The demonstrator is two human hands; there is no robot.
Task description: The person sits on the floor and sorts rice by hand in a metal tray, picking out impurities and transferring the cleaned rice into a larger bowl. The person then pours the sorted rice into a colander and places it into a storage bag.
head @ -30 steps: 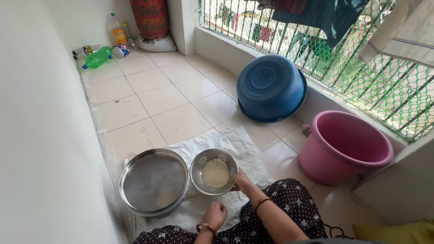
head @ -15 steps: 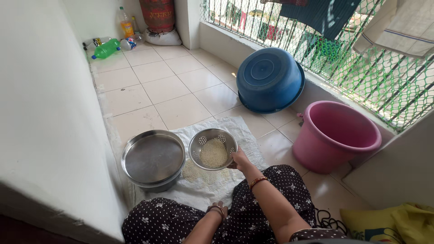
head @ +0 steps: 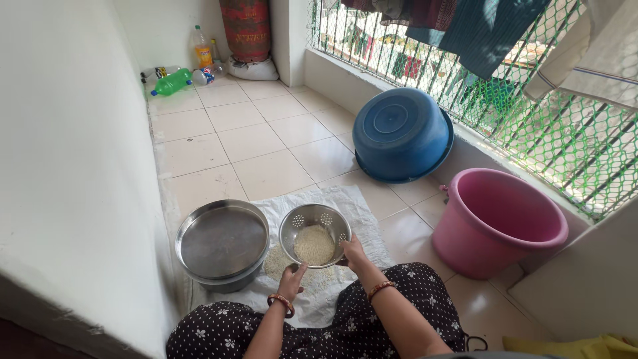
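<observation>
Leftmost, white wall [head: 73,166]; at its far end a green plastic bottle [head: 171,82] lies on the tiled floor [head: 266,133]. Steel pan [head: 222,243], round and shallow, sits on a white woven sack [head: 345,203] spread on the tiles. Left hand [head: 292,279] touches the near rim of the steel colander [head: 315,235], fingers loosely curled at its underside; how firmly they hold, can't tell. Colander holds white rice [head: 314,244] and sits just right of the pan, above a patch of spilled rice [head: 278,260] on the sack. Right hand [head: 352,252] is closed on the colander's right rim. Further right: blue tub [head: 401,133], upturned, leaning by the railing; pink bucket [head: 502,223], upright.
</observation>
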